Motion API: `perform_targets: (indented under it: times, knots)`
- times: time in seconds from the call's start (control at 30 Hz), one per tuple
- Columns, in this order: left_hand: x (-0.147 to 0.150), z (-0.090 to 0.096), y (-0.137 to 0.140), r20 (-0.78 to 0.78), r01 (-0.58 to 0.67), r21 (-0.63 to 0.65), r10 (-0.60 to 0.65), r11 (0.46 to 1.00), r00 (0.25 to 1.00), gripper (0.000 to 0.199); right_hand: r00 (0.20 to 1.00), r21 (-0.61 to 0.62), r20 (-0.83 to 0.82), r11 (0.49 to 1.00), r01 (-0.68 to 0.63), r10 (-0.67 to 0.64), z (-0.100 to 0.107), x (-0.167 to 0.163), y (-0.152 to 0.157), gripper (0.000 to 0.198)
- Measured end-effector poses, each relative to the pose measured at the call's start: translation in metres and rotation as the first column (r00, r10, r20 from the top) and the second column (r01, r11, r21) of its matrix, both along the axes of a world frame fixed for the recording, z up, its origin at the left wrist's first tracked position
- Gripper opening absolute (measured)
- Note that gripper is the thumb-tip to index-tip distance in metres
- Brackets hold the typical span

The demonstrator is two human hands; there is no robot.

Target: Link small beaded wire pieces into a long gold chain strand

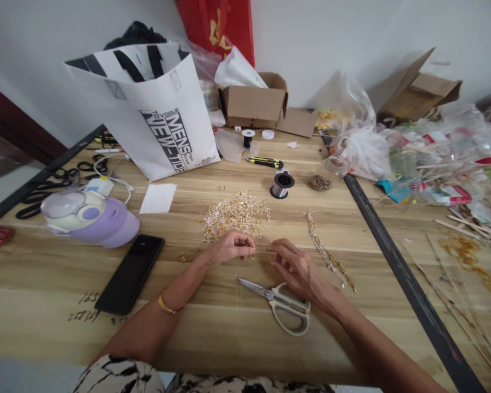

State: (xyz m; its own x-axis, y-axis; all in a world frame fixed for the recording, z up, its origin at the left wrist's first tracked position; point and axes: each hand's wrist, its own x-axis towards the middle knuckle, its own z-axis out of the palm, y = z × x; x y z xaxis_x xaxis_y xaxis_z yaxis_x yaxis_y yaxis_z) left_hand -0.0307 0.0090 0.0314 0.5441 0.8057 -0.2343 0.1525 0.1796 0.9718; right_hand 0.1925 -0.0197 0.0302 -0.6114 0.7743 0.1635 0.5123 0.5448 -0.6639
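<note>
My left hand (232,248) is closed in a pinch at the near edge of a heap of small gold and silver beads (235,215). A tiny gold piece (251,256) shows at its fingertips; its exact kind is too small to make out. To its right, my right hand (291,265) hovers over the table with fingers loosely bent and apart, and nothing shows in them. Scissors (284,305) with pale handles lie just below, blades pointing left. Beaded gold and silver strands (325,248) lie to the right of my right hand.
A spool of wire (282,184), a yellow-black utility knife (264,162) and a jar (327,173) stand or lie behind the heap. At left are a phone (130,273), a purple bottle (102,218) and a white bag (159,114). Plastic bottles (442,147) crowd the right.
</note>
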Motion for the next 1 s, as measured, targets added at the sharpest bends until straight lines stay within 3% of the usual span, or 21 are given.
perform_targets:
  times: [0.13,0.27,0.43,0.7,0.8,0.9,1.0]
  knots:
    - [-0.001,-0.002,0.001,0.009,-0.023,-0.008,0.023,1.000,1.000,0.017,0.989,0.084,0.148,0.996,0.007,-0.019,0.017,0.005,-0.013,0.029]
    - [-0.002,-0.002,0.001,0.017,-0.045,-0.018,0.045,0.999,0.999,0.020,0.930,0.120,0.367,0.992,-0.049,0.001,0.030,0.010,-0.033,0.014]
    - [-0.003,-0.001,0.001,0.015,-0.050,-0.020,0.051,0.999,0.999,0.022,0.882,0.098,0.470,0.990,-0.097,0.040,0.024,0.015,-0.055,0.022]
    - [-0.004,0.001,0.002,0.002,-0.078,-0.018,0.078,0.997,0.997,0.023,0.839,0.154,0.542,0.987,-0.045,-0.046,0.017,0.013,-0.075,0.048]
    - [-0.004,0.001,0.002,0.030,-0.107,-0.032,0.108,0.994,0.994,0.022,0.839,0.076,0.544,0.996,-0.039,-0.008,0.020,0.016,-0.076,0.044]
    - [-0.004,-0.001,0.003,0.033,-0.120,-0.026,0.121,0.992,0.992,0.022,0.866,-0.111,0.497,0.994,0.003,0.053,0.028,0.023,-0.071,0.031]
    - [-0.004,-0.001,0.003,0.035,-0.134,-0.023,0.134,0.991,0.990,0.022,0.946,-0.351,0.308,0.936,0.011,0.104,0.039,0.031,-0.064,0.031]
